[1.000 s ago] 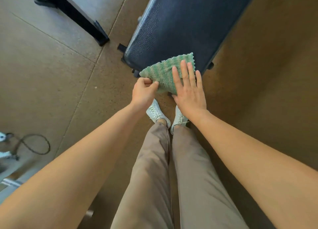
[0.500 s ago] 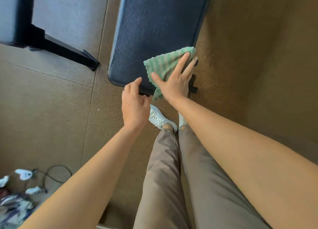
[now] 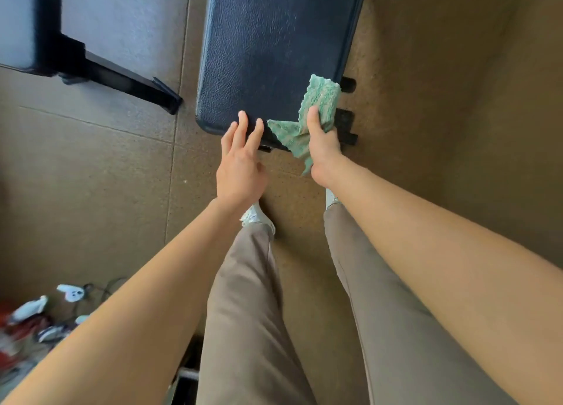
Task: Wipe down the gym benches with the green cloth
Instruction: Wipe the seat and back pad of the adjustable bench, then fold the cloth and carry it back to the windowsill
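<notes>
Head view: right grip (image 3: 323, 142) clutches the green cloth (image 3: 321, 100) at the near right corner of the padded worktop (image 3: 274, 39); left grip (image 3: 240, 167) lies spread at its edge. The cloth looks light and floppy, so it is best held bunched.

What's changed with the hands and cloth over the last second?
The left hand let go of the cloth and now reaches the near edge of the bench, fingers straight. The right hand went from pressing the cloth flat to gripping it bunched, moving toward the right corner. The cloth stays at the bench's near end.
</notes>
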